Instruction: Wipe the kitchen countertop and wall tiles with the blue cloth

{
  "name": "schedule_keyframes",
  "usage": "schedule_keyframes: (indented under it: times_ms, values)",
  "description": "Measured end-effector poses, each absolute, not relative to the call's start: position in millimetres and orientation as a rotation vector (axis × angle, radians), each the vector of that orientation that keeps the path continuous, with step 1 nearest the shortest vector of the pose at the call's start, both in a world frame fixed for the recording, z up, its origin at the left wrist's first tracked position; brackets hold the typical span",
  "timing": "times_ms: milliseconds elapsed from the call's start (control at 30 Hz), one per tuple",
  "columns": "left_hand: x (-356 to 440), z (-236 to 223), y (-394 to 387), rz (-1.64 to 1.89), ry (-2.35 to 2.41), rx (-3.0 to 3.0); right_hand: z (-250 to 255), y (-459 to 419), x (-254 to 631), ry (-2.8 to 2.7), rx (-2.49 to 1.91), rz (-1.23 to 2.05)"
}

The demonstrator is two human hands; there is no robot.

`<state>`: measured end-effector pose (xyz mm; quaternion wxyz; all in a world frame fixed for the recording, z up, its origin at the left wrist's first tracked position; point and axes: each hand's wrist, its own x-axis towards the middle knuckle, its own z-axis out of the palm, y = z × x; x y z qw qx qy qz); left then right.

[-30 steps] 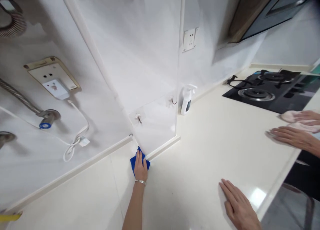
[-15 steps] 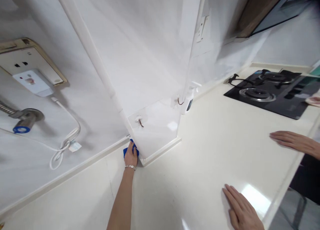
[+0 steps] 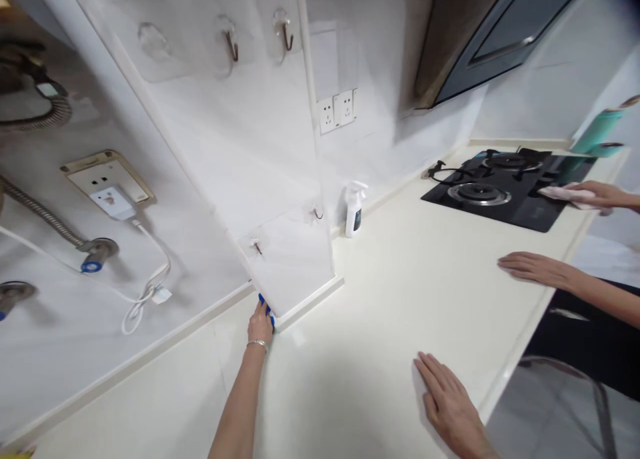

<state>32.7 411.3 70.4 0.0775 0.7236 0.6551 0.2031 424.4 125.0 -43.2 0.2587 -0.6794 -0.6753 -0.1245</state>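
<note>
Here, left hand point(image 3: 260, 327) holds blue cloth point(image 3: 265, 304) at wall edge point(image 3: 271, 307) — right hand point(image 3: 447, 398) flat, open counter point(image 3: 350, 352) between.

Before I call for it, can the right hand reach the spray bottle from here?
Probably yes: the right hand lies flat on the counter, seemingly holding nothing, and nothing stands between it and the spray bottle, though it may need to stretch.

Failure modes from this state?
- Left hand works the blue cloth tight against the wall corner; fingertips might scrape the edge.
- The looped white cord hangs just above the counter; a leftward sweep might snag it.
- The spray bottle stands upright on the counter; a stray arm might tip it.
</note>
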Motion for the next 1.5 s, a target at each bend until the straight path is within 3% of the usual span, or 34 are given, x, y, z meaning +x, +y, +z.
schedule_keyframes:
  times_ms: [333,533,667,800,933,1033,1233,1500]
  values:
    - [65,39,299,0.566,1.845,2.367,-52,130,426,-1.806,-1.833,-0.406]
    - [124,11,238,0.547,1.679,2.444,-61,132,428,-1.781,-1.786,-0.397]
    - [165,22,212,0.476,1.303,2.528,-57,131,428,-1.771,-1.802,-0.351]
    - [145,39,202,0.512,1.051,2.550,-37,133,422,-1.765,-1.891,-0.158]
    - [85,41,210,0.717,1.583,2.284,-7,156,388,-1.811,-1.783,0.244]
    - [62,34,212,0.758,1.706,2.202,18,185,341,-1.896,-1.652,0.383]
    - [93,20,212,0.861,1.652,1.982,43,237,280,-1.937,-1.708,0.593]
    - [95,38,226,0.837,1.483,1.737,36,245,304,-1.729,-1.712,0.848]
